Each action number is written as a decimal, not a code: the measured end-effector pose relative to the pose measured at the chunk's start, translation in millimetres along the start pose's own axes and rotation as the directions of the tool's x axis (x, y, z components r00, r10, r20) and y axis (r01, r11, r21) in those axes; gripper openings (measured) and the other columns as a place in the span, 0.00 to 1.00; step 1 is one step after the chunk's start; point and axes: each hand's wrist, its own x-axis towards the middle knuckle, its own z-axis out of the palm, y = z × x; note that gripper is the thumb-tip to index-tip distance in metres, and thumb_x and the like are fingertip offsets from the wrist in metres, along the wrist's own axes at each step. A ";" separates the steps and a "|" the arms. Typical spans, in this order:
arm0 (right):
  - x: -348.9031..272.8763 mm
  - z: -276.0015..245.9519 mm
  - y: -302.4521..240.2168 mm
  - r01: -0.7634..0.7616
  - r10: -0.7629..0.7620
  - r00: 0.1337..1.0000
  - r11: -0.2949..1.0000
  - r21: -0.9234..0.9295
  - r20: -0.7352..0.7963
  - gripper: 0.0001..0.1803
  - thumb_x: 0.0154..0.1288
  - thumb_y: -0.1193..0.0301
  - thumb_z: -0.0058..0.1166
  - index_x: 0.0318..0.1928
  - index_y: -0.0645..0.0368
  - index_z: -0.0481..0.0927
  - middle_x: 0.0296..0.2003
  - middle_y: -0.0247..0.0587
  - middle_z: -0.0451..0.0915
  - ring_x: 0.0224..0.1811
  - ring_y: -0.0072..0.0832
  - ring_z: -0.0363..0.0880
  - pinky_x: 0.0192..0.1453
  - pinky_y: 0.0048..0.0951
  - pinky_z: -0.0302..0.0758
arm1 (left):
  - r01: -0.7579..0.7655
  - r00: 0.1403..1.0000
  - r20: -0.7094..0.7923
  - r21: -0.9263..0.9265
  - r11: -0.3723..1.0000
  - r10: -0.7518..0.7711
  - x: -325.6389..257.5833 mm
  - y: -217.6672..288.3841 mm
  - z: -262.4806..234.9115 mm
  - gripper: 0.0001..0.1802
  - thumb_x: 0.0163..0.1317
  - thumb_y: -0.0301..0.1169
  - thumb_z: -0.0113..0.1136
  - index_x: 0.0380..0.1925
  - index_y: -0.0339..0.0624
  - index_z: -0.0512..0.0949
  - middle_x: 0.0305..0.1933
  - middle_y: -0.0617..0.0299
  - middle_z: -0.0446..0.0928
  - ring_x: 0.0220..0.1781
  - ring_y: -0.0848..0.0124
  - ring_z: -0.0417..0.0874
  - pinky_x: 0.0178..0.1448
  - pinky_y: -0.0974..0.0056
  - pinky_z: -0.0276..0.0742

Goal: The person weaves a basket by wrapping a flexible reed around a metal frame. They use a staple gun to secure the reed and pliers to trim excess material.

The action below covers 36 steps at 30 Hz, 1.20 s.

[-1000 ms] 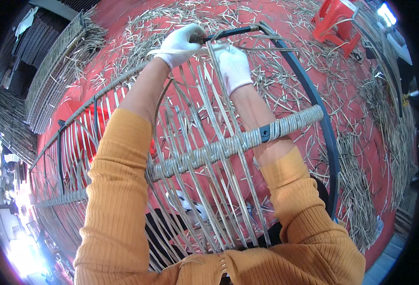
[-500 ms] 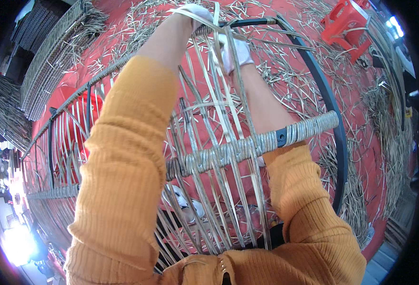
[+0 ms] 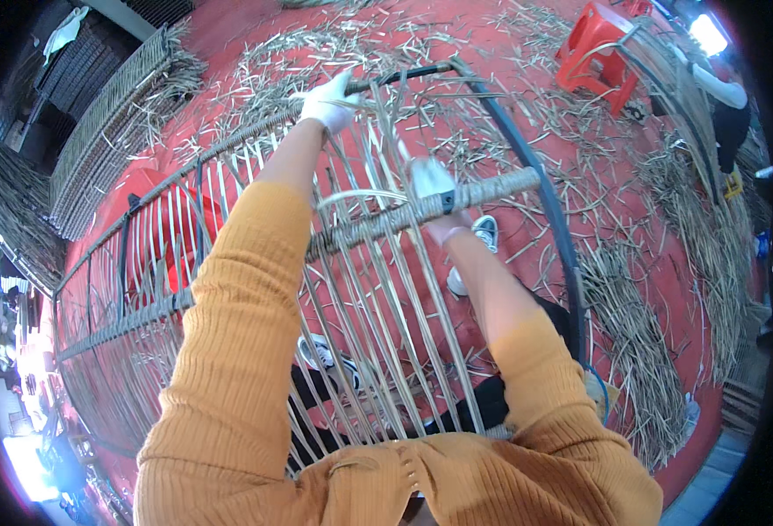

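A dark metal frame (image 3: 527, 149) strung with long, pale rattan-like strips (image 3: 386, 324) spans in front of me. Its wrapped crossbar (image 3: 364, 230) runs across the middle. My left hand (image 3: 329, 103), in a white glove, lies at the wrapped far rail (image 3: 272, 123), its visible fingers spread apart; a few strips run off to its right. My right hand (image 3: 434, 186), also gloved, is among the strips at the crossbar, which covers part of it near the wrist. Motion smears its fingers, so I cannot make out whether they hold a strip.
Loose strip scraps (image 3: 316, 44) litter the red floor (image 3: 676, 289). A red plastic stool (image 3: 592, 57) stands at the far right. Strip bundles (image 3: 636, 351) lie along the right, and stacked woven panels (image 3: 110, 131) at the far left. Another person (image 3: 728, 105) is at the right edge.
My right hand has come down from the far rail toward the crossbar. My left hand has moved slightly left and nearer, along the far rail. The view has shifted, too.
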 end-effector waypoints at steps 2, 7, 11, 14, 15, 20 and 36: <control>-76.7 -12.2 -1.2 0.011 0.013 0.997 0.943 -0.332 0.072 0.16 0.75 0.60 0.46 0.40 0.60 0.78 0.24 0.36 0.75 0.29 0.29 0.76 0.36 0.35 0.73 | -0.024 0.995 0.082 -0.364 0.931 0.058 -22.9 17.9 -24.1 0.23 0.66 0.37 0.56 0.60 0.43 0.75 0.50 0.49 0.84 0.53 0.53 0.84 0.58 0.58 0.77; -261.6 -74.9 -51.9 -0.187 0.286 0.955 0.783 -0.593 0.076 0.16 0.76 0.60 0.45 0.37 0.57 0.79 0.24 0.48 0.80 0.29 0.44 0.83 0.35 0.43 0.75 | -0.232 0.930 -0.264 0.112 0.966 0.254 -157.0 146.2 -63.3 0.06 0.61 0.30 0.60 0.30 0.42 0.84 0.28 0.51 0.80 0.35 0.57 0.85 0.39 0.56 0.78; -316.9 -102.6 -84.3 -0.287 0.321 0.947 0.823 -0.491 -0.016 0.12 0.74 0.64 0.48 0.36 0.59 0.77 0.23 0.46 0.80 0.28 0.46 0.82 0.35 0.43 0.76 | -0.886 0.437 0.366 0.015 0.464 0.822 -279.6 242.1 6.3 0.04 0.51 0.30 0.60 0.25 0.50 0.83 0.30 0.61 0.80 0.45 0.61 0.82 0.62 0.52 0.70; -332.0 -100.8 -90.6 -0.272 0.262 0.960 0.771 -0.575 -0.103 0.08 0.71 0.69 0.50 0.38 0.59 0.78 0.26 0.50 0.80 0.32 0.50 0.82 0.38 0.44 0.77 | -0.831 0.393 0.725 0.017 0.556 0.566 -304.2 263.4 47.1 0.08 0.57 0.33 0.59 0.30 0.50 0.87 0.32 0.60 0.86 0.42 0.60 0.88 0.57 0.54 0.74; -341.5 -99.8 -92.4 0.001 -0.142 0.979 0.724 -0.690 -0.147 0.05 0.67 0.74 0.53 0.40 0.61 0.79 0.32 0.53 0.81 0.36 0.50 0.82 0.41 0.43 0.77 | -0.803 0.388 0.744 -0.017 0.596 0.544 -305.4 270.3 54.8 0.08 0.56 0.34 0.60 0.31 0.49 0.87 0.32 0.60 0.86 0.40 0.59 0.88 0.51 0.54 0.77; -433.2 -117.0 -103.0 -0.110 -0.042 0.810 0.969 -0.221 -0.585 0.03 0.69 0.78 0.49 0.41 0.62 0.74 0.33 0.42 0.76 0.30 0.30 0.77 0.34 0.28 0.74 | -0.819 0.164 0.898 -0.106 0.563 0.408 -345.3 306.2 80.8 0.12 0.60 0.32 0.61 0.41 0.44 0.88 0.41 0.56 0.88 0.46 0.56 0.89 0.47 0.54 0.81; -454.9 -126.0 -43.0 -0.489 0.473 0.870 0.864 -0.120 -0.138 0.10 0.67 0.72 0.47 0.37 0.61 0.81 0.28 0.36 0.80 0.24 0.26 0.76 0.28 0.27 0.72 | -0.232 0.955 -0.043 0.504 0.832 0.292 -223.4 235.9 -49.4 0.16 0.67 0.41 0.52 0.36 0.42 0.84 0.33 0.45 0.83 0.37 0.48 0.86 0.44 0.48 0.80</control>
